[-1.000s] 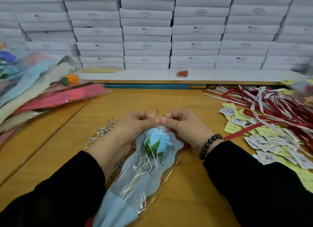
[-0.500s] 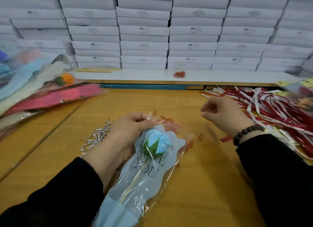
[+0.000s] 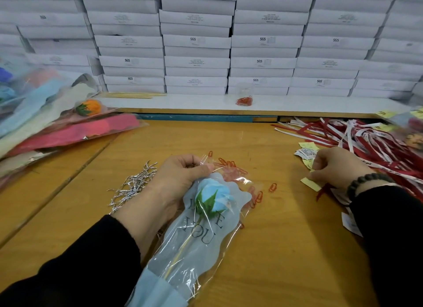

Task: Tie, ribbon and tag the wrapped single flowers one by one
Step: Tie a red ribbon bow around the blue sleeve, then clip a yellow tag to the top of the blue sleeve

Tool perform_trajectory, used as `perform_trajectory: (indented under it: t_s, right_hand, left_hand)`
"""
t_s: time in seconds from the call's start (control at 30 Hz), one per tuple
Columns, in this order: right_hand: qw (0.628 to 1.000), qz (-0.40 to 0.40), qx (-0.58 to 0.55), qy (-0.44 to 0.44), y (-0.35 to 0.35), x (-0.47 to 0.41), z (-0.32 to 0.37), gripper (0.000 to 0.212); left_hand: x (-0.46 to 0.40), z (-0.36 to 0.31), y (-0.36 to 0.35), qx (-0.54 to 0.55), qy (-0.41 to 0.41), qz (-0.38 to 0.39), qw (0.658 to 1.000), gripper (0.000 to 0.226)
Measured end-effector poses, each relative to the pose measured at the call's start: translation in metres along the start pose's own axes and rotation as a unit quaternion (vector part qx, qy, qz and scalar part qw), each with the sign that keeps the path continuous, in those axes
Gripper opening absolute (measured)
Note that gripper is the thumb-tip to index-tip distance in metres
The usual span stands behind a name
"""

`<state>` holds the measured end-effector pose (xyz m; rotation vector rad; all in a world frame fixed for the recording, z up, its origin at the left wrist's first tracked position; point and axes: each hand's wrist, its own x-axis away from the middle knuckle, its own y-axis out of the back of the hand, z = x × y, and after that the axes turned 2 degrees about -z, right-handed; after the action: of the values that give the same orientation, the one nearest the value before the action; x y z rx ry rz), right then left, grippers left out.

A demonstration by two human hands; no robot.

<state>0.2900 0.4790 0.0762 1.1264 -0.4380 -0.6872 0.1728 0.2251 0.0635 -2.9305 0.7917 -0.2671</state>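
Two hands are busy on our wooden tabletop (image 3: pixel 274 249). Our left hand (image 3: pixel 180 180) pinches the top edge of the clear wrapper (image 3: pixel 206 245) between thumb and fingers, and the wrapper lies flat in front of us. Inside it we see a blue rose (image 3: pixel 216 195) with green leaves and a thin stem, and the words "LOVE YOU" are printed on the wrapper. Our right hand (image 3: pixel 336 169) is well apart from the flower, over at the right side. Its fingers are curled and pinch a small yellow tag (image 3: pixel 310 184) at the edge of a heap of tags (image 3: pixel 306 152). A dark bead bracelet (image 3: pixel 366 180) sits on that wrist. Behind the tags lies a big pile of red and white ribbons (image 3: pixel 366 141). Just beside our left hand, on its left, is a little heap of silver twist ties (image 3: pixel 134 187). Some red paper clips (image 3: pixel 231 167) lie on the wood near the top of the wrapper, some of them under the clear plastic. At the far left we see a stack of other wrapped flowers (image 3: pixel 68 128), one with an orange bloom (image 3: pixel 90 107). At the back, many white boxes (image 3: pixel 196 41) are stacked in rows, and a small bag of red clips (image 3: pixel 245 99) sits on the white ledge in front of them.
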Motion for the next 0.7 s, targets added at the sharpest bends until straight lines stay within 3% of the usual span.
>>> perform_trajectory:
  t_s: [0.1, 0.17, 0.23, 0.33, 0.5, 0.7]
  right_hand:
    - [0.989, -0.07, -0.128, 0.033, 0.004, 0.003, -0.001, 0.014]
    - [0.962, -0.145, -0.222, 0.059, 0.008, 0.006, 0.004, 0.013]
    - [0.931, -0.163, -0.318, 0.078, 0.01, 0.011, 0.016, 0.01]
    - [0.881, -0.073, -0.459, 0.088, 0.007, 0.019, 0.043, 0.009]
    - [0.819, 0.051, -0.552, 0.149, -0.006, 0.039, 0.089, 0.014]
    - [0.816, 0.079, -0.552, 0.152, -0.023, 0.05, 0.11, 0.009]
  left_hand:
    - [0.0, 0.0, -0.001, -0.003, 0.0, 0.0, 1.0, 0.018]
    - [0.0, 0.0, -0.001, -0.008, 0.001, 0.0, 1.0, 0.015]
    - [0.0, 0.0, 0.0, -0.011, 0.002, 0.003, 1.0, 0.016]
    - [0.001, 0.0, -0.001, -0.013, 0.004, 0.006, 1.0, 0.016]
    - [0.002, 0.0, -0.002, -0.005, 0.003, 0.006, 1.0, 0.015]
    - [0.002, -0.001, -0.003, 0.007, 0.008, 0.009, 1.0, 0.008]
